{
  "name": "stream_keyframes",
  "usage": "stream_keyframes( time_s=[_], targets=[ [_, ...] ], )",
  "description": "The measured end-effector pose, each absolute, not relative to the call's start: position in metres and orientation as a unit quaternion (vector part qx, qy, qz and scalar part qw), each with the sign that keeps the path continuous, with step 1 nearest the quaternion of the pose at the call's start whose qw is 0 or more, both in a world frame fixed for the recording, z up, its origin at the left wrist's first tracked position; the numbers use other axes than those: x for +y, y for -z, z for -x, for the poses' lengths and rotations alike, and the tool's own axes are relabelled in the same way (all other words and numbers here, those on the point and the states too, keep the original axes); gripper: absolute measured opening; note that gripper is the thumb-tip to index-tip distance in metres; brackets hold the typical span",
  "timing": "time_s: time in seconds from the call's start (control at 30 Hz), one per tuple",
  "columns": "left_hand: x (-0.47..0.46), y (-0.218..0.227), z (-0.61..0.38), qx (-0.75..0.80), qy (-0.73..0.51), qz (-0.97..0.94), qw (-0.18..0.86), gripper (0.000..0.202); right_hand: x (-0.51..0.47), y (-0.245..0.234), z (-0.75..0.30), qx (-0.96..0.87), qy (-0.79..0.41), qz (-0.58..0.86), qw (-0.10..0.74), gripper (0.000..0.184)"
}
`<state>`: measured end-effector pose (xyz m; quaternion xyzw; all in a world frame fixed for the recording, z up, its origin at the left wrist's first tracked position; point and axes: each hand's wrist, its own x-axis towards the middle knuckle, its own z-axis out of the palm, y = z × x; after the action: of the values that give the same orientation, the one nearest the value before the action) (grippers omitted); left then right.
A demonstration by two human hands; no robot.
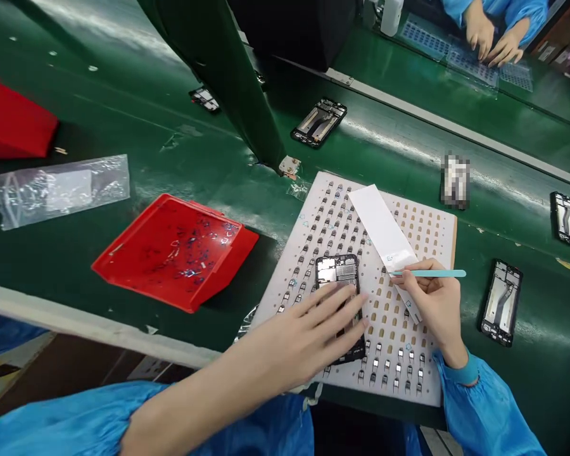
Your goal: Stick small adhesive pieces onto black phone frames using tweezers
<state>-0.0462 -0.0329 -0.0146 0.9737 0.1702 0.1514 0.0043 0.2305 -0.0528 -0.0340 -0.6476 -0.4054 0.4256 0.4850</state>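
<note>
Left of both hands, a red tray [228, 269] sits on the green worktop [541, 373]. The left grip [313, 335] is spread flat, fingers uncurled, over a phone frame [337, 269] on the perforated board [319, 180]. This frame lies under the left grip and to the left of the right one, its long axis running roughly away from the person; the left is nearer. Just right of the left grip's fingertips, a white strip [377, 221] slants across the board. The right grip [434, 304] is closed on pale-blue tweezers [439, 273], which point left towards the frame; their tip is near a small metal clip [384, 271], contact unclear. Right of that grip lies another frame [501, 301].
</note>
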Motion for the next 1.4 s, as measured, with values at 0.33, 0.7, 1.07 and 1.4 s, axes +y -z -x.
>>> stream_keyframes(
  time_s=[0.33,0.7,1.07,1.4],
  targets=[
    [-0.038,0.015,0.048,0.394,-0.357,-0.81,0.247,0.018,-0.053,0.032,-0.229,-0.418,-0.393,0.642,0.509,0.023],
    [-0.032,0.008,0.01,0.358,-0.446,-0.75,0.332,0.018,-0.078,-0.012,-0.204,-0.442,-0.481,0.559,0.51,0.007],
    [-0.035,0.006,0.02,0.385,-0.49,-0.69,0.369,0.017,-0.077,-0.018,-0.179,-0.492,-0.454,0.532,0.518,0.007],
    [-0.045,-0.004,0.04,0.441,-0.446,-0.608,0.487,0.015,-0.061,-0.008,-0.153,-0.537,-0.296,0.55,0.567,0.009]
  ],
)
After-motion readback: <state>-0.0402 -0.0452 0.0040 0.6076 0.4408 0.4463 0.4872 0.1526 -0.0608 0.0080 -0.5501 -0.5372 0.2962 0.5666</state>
